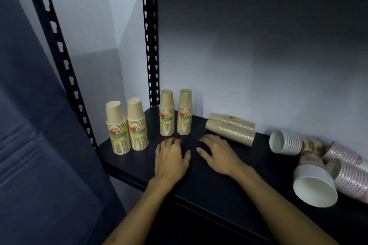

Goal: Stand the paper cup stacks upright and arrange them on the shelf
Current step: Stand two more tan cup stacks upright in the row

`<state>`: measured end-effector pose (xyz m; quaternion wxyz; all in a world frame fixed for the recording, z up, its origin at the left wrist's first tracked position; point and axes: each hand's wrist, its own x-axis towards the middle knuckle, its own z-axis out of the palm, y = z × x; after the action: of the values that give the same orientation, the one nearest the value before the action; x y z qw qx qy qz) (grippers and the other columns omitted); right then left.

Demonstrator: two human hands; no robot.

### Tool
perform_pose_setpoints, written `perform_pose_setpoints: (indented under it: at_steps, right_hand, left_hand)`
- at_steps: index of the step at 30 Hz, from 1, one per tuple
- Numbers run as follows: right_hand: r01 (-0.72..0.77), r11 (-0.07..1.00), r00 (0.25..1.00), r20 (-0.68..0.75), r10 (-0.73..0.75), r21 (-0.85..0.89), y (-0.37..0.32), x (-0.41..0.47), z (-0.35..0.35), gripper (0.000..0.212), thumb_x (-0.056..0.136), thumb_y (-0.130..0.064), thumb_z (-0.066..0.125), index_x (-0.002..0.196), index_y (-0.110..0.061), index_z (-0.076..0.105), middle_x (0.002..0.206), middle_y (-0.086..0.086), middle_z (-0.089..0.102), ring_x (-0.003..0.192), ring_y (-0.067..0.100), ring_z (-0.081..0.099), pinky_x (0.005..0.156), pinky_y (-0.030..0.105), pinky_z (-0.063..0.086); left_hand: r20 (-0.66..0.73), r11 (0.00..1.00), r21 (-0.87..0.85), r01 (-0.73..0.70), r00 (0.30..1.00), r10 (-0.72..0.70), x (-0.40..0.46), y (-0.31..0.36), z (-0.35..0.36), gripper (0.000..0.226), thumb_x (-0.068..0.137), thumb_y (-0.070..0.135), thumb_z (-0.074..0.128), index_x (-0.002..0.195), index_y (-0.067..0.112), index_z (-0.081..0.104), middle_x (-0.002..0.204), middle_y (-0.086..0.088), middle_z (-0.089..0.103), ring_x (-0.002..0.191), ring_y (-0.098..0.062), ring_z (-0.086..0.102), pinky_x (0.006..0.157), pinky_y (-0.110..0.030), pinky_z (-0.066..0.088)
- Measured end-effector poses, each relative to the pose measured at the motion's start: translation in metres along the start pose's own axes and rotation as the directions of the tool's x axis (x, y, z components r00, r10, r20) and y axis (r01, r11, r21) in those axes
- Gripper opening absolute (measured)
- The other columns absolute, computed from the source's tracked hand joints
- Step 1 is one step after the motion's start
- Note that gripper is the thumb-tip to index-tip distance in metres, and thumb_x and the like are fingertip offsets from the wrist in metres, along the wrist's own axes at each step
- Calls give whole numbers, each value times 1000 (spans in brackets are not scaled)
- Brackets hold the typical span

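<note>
Several tan paper cup stacks stand upright, upside down, on the black shelf (199, 185): a pair at the front left (127, 127) and a pair behind them (176, 113). Two more tan stacks (232, 129) lie on their sides by the back wall. At the right lies a heap of toppled stacks: a white one (286, 142), a brown-printed one with a wide white mouth (314, 187), and pink-striped ones (350, 177). My left hand (172, 156) and my right hand (217, 152) rest flat on the shelf, fingers apart, holding nothing. The right fingertips are just short of the lying tan stacks.
Black slotted uprights (150, 49) frame the shelf at the left and back corner. A grey wall (258, 61) closes the back. A dark shelf runs overhead. A blue padded surface (29, 145) fills the left side.
</note>
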<state>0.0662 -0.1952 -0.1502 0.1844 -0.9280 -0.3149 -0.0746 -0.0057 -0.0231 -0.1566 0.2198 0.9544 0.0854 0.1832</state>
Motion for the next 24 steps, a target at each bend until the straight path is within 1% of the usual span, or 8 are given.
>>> perform_pose_setpoints:
  at_steps: [3, 6, 9, 12, 15, 19, 21, 24]
  right_hand:
    - [-5, 1000, 1000, 2, 5, -7, 12, -21, -15, 46, 101, -47, 46, 137, -19, 55, 144, -3, 51, 134, 13, 43, 112, 32, 34]
    - [-38, 999, 999, -33, 38, -28, 25, -39, -30, 39, 100, -42, 51, 129, -19, 62, 132, -6, 58, 125, 13, 50, 106, 28, 39]
    - [-99, 995, 962, -257, 93, -12, 34, -46, -39, 22, 95, -29, 60, 109, -15, 68, 109, -3, 63, 105, 16, 56, 89, 34, 50]
    - [-198, 980, 840, -514, 172, 5, 45, -44, -45, 18, 88, -17, 64, 105, -9, 66, 103, 4, 60, 97, 23, 54, 85, 39, 50]
    - [-307, 951, 779, -578, 241, -17, 54, -43, -48, 31, 89, -21, 64, 118, -9, 64, 116, 9, 61, 104, 30, 55, 92, 43, 47]
    - [-374, 926, 825, -474, 307, -51, 61, -39, -44, 41, 96, -36, 59, 130, -15, 60, 132, 6, 60, 120, 29, 52, 104, 40, 33]
    - [-388, 922, 832, -434, 347, -7, 64, -36, -42, 41, 98, -40, 54, 131, -16, 61, 134, 6, 59, 122, 29, 52, 105, 43, 37]
    - [-385, 921, 819, -438, 370, 57, 69, -32, -42, 42, 99, -46, 44, 125, -18, 63, 129, 4, 61, 117, 27, 55, 102, 44, 43]
  left_hand:
    - [70, 986, -18, -167, 983, 168, 7, 4, 4, 43, 98, 38, 54, 134, 16, 56, 136, -2, 56, 125, -22, 49, 107, -36, 41]
    - [156, 960, -127, -250, 951, 268, 21, 12, 7, 43, 97, 37, 57, 134, 14, 56, 138, -3, 53, 127, -22, 48, 105, -37, 43]
    - [170, 917, -238, -320, 916, 364, 39, 31, 12, 44, 97, 38, 58, 135, 14, 54, 137, -2, 53, 127, -20, 49, 105, -38, 45]
    - [116, 885, -272, -377, 900, 419, 61, 55, 19, 43, 99, 38, 54, 134, 14, 54, 135, -3, 54, 126, -21, 48, 105, -35, 43]
    - [73, 882, -329, -337, 922, 380, 86, 76, 25, 41, 101, 32, 50, 136, 12, 53, 139, -7, 51, 130, -24, 45, 106, -33, 39]
    - [114, 927, -291, -237, 953, 279, 123, 94, 33, 45, 102, 37, 46, 137, 11, 52, 139, -14, 51, 129, -30, 46, 107, -44, 42]
    - [159, 959, -241, -147, 969, 188, 138, 98, 38, 50, 101, 46, 42, 134, 9, 52, 133, -17, 55, 122, -34, 52, 102, -46, 45]
    - [218, 964, -265, -21, 972, 81, 143, 99, 49, 54, 100, 53, 38, 130, 9, 49, 129, -16, 55, 115, -34, 56, 96, -48, 49]
